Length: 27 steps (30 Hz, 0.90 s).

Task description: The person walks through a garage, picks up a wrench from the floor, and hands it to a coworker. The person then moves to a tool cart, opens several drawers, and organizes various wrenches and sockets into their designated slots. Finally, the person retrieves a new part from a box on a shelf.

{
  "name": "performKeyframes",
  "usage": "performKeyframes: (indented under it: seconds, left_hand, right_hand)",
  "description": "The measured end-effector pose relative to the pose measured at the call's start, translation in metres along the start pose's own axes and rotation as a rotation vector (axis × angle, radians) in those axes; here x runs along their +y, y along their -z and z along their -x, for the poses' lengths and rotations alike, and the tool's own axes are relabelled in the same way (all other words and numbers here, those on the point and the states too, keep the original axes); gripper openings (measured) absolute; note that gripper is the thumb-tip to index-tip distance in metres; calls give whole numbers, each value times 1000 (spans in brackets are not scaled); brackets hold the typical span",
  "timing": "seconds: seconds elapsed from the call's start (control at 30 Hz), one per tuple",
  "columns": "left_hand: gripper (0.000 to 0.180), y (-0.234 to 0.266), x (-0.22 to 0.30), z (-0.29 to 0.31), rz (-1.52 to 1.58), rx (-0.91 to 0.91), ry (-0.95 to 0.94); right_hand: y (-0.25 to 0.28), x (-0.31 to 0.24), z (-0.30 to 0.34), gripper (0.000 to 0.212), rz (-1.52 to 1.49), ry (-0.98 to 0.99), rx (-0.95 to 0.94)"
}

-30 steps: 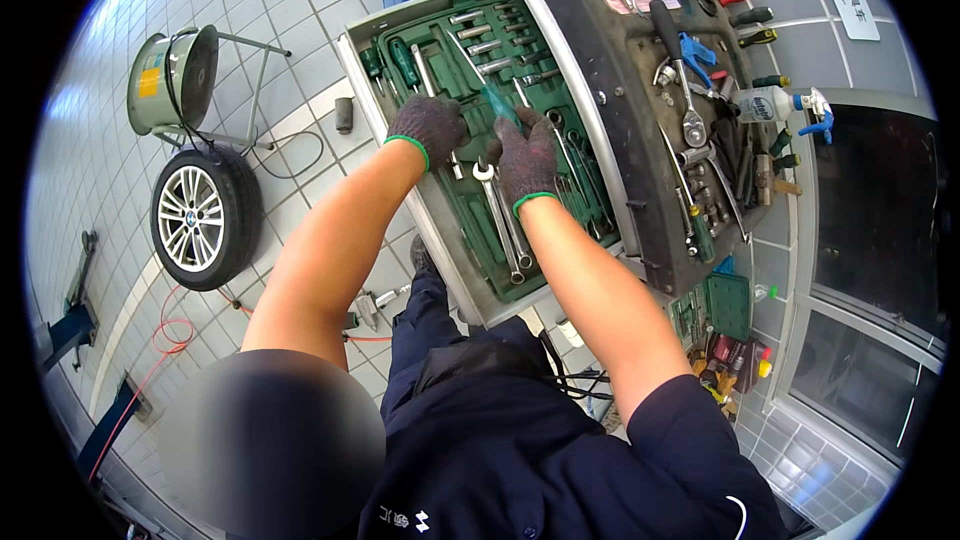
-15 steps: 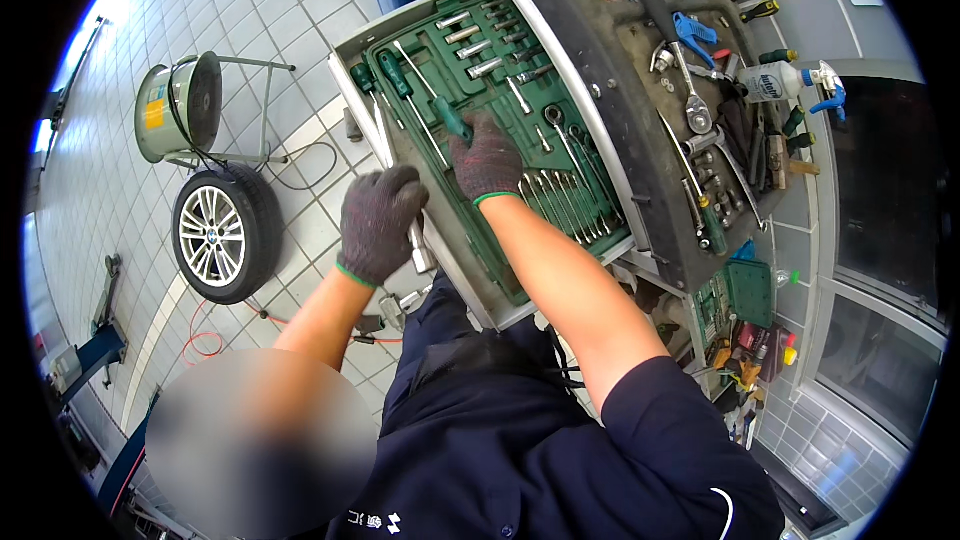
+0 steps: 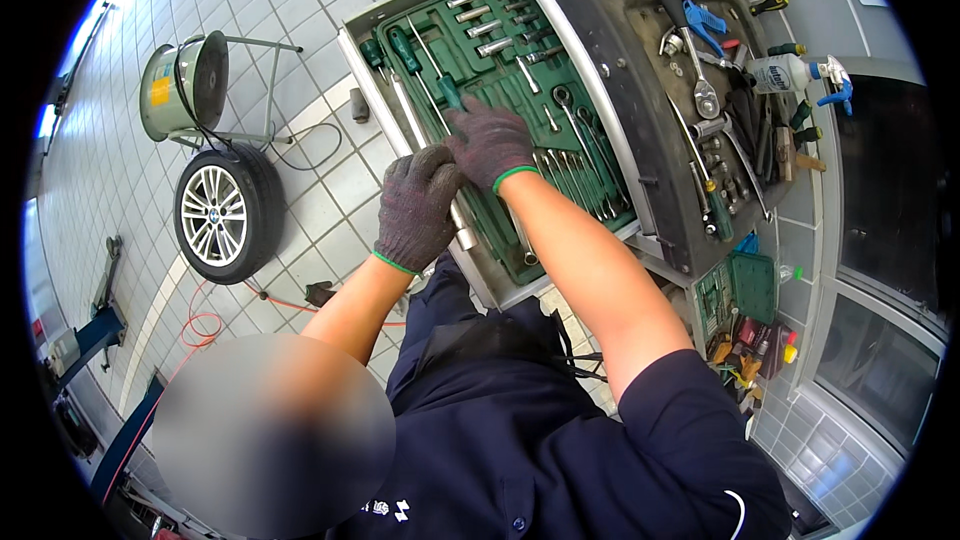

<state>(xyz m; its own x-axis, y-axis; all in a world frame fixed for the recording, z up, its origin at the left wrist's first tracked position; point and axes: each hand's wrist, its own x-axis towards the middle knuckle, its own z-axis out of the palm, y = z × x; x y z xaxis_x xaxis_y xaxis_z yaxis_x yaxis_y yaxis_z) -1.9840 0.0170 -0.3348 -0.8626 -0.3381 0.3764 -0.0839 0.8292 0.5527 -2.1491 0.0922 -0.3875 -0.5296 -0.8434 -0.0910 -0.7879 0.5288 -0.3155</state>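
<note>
My left hand [image 3: 418, 202], in a dark knitted glove, is closed around a long shiny metal bar [image 3: 463, 230] at the drawer's left side. The bar's thicker lower end sticks out below the fist. My right hand [image 3: 490, 145], gloved alike, is beside it over the green tool tray [image 3: 460, 155], fingers curled and hidden underneath. Its fingertips cover part of a green-handled screwdriver [image 3: 449, 94] lying in the tray. A ring-ended wrench [image 3: 528, 252] shows below the right wrist. Sockets [image 3: 488, 28] and a row of wrenches [image 3: 580, 180] fill other slots.
Right of the open drawer [image 3: 350, 40], a dark worktop [image 3: 640, 70] carries a ratchet [image 3: 704, 95], a spray bottle [image 3: 780, 74] and loose tools. A wheel [image 3: 228, 215], a drum-shaped fan [image 3: 185, 88] and a red hose [image 3: 205, 325] are on the tiled floor at left.
My left hand has moved right, over the drawer's edge, up against my right hand, bringing the bar with it. My right hand has shifted slightly left. The screwdriver stays in place; the view shifts slightly.
</note>
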Motion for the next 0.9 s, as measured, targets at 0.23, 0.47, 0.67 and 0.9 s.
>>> performKeyframes:
  seconds: [0.23, 0.47, 0.67, 0.9]
  left_hand:
    - [49, -38, 32, -8, 116, -65, -104]
    - [58, -87, 74, -12, 622, -336, -385]
    - [77, -53, -5, -64, -272, -188, -42]
    - [87, -96, -87, -75, -379, -448, 33]
  right_hand:
    - [42, 29, 115, 81, -1706, -261, -202]
    - [80, 43, 176, 87, -1507, -494, 156]
    - [125, 55, 215, 87, -1103, -674, -78]
    - [145, 56, 269, 104, -838, -679, -324]
